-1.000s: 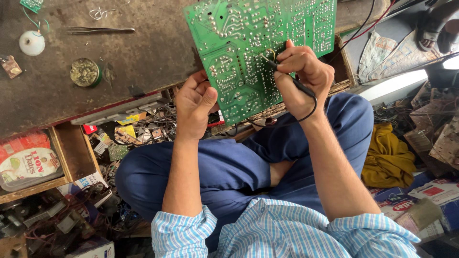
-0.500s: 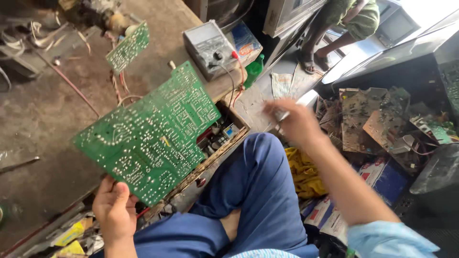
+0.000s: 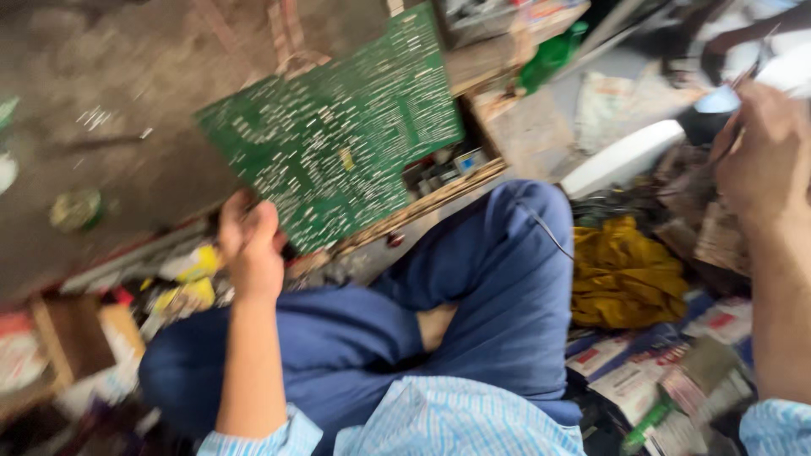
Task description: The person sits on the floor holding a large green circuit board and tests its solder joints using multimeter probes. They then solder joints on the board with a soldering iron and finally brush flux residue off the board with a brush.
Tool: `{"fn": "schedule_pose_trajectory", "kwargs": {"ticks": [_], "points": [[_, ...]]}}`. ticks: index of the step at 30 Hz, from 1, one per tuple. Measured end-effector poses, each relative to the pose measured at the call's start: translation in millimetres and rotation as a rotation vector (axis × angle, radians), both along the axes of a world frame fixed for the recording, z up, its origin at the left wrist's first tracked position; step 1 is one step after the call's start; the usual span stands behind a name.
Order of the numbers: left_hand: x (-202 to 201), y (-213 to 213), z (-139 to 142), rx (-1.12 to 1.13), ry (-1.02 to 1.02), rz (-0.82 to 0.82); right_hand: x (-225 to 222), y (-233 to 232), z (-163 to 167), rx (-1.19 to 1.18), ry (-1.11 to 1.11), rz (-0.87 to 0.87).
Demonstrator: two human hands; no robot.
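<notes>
While the left hand [image 3: 252, 245] is pinching the lower corner of the green circuit board [image 3: 338, 143] above its fingers, the right hand [image 3: 760, 152] is curling round a thin tool well off beside a yellow cloth [image 3: 625, 274].

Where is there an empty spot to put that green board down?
The worn brown tabletop looks bare left of the green circuit board, above the small round tin. The open drawer under the board is full of parts. The floor around the yellow cloth and scattered packets is crowded.
</notes>
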State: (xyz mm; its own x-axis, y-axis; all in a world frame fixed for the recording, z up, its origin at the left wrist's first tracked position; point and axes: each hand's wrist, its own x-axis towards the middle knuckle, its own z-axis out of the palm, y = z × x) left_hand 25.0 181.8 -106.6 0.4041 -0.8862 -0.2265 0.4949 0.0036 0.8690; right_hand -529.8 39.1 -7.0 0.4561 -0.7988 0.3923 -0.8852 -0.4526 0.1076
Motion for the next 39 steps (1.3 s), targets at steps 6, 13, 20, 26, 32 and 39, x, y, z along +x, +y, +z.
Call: {"fn": "schedule_pose_trajectory", "kwargs": {"ticks": [6,13,20,26,32,39], "points": [[2.7,16.3,-11.1,-0.091,-0.033,-0.057,48.6,26.5,-78.4,0.601,0.042,-0.154],[3.4,45.2,-9.0,-0.172,-0.272,-0.008,65.5,32.4,-104.2,0.505,-0.421,-0.125],[-4.7,83.2,8.5,-0.194,-0.194,0.038,138.8,65.1,-126.4,0.234,-0.989,-0.082],[-3.0,66.7,6.2,-0.077,-0.647,0.08,223.1,75.5,-125.9,0.398,-1.09,0.057],[6.3,44.0,-8.4,0.101,-0.972,0.074,264.2,57.9,-114.5,0.488,-0.975,0.045],[6.5,43.3,-5.8,0.13,-0.776,0.018,267.9,50.3,-115.8,0.655,-1.179,0.074]]}}
